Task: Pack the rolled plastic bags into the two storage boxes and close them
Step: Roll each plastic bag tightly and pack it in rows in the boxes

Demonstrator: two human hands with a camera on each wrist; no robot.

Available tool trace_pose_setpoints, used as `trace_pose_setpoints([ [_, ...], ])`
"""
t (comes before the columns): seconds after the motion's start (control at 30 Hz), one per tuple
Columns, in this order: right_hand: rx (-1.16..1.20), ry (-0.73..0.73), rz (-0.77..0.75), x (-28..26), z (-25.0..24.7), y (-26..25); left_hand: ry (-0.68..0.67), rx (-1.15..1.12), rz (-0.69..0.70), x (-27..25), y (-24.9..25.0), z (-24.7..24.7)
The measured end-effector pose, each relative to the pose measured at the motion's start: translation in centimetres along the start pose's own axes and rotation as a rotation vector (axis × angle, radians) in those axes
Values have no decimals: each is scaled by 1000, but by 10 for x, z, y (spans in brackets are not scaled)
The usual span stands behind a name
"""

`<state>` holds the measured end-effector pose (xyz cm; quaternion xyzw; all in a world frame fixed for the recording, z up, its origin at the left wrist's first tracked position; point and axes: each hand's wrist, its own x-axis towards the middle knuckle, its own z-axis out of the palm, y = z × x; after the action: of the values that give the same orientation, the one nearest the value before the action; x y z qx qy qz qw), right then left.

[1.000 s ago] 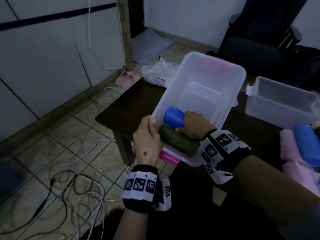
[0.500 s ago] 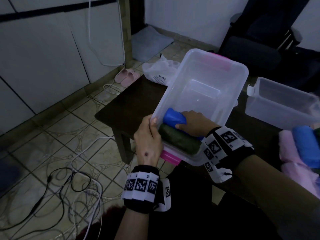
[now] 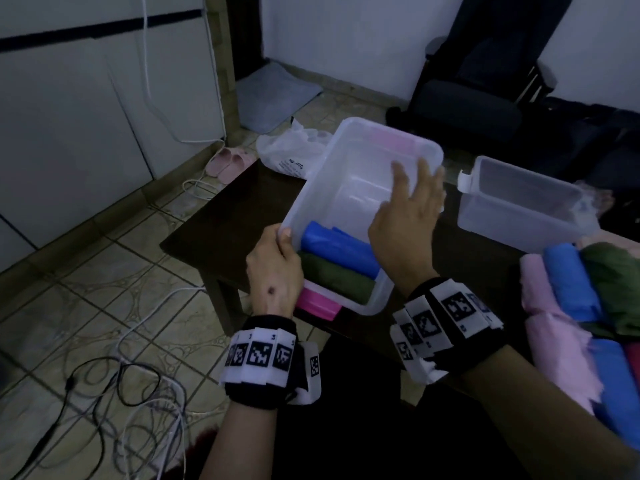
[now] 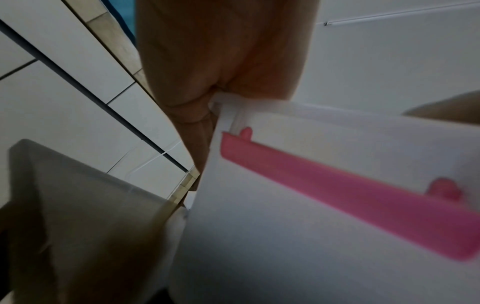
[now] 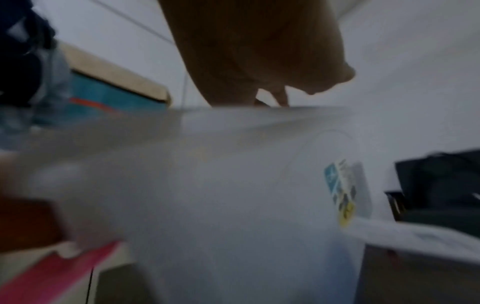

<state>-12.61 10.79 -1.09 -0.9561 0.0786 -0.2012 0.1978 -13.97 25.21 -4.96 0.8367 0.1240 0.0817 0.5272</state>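
Observation:
A clear storage box [image 3: 349,140] with pink latches stands on the dark table, tilted toward me. Inside at its near end lie a blue roll [image 3: 336,249] and a dark green roll [image 3: 332,278]. My left hand [image 3: 277,268] grips the box's near left rim, thumb inside; the left wrist view shows the box wall [image 4: 311,236] and a pink latch [image 4: 350,195]. My right hand [image 3: 405,216] hovers over the box with fingers spread, holding nothing. A second clear box [image 3: 519,206] stands open to the right. More pink, blue and green rolls [image 3: 568,299] are piled at the far right.
A white plastic bag [image 3: 287,154] lies at the table's far edge. Cables [image 3: 131,386] are tangled on the tiled floor at the left, near pink slippers [image 3: 227,161]. A dark chair [image 3: 485,81] stands behind the table.
My right hand has let go of the blue roll and lifted out of the box with fingers spread. The blue roll now lies beside the green one. My left hand keeps its hold.

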Motion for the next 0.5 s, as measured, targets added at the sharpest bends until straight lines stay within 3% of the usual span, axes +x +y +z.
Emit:
trace_pose_setpoints([
  [0.07,253,-108,233,-7,-3,14,-24,33,-21,5,8,2],
  [0.17,603,-216,391,-17,-5,31,-36,131,-19,13,16,6],
  [0.5,786,-318,435,-12,-5,57,-65,341,-26,25,27,18],
])
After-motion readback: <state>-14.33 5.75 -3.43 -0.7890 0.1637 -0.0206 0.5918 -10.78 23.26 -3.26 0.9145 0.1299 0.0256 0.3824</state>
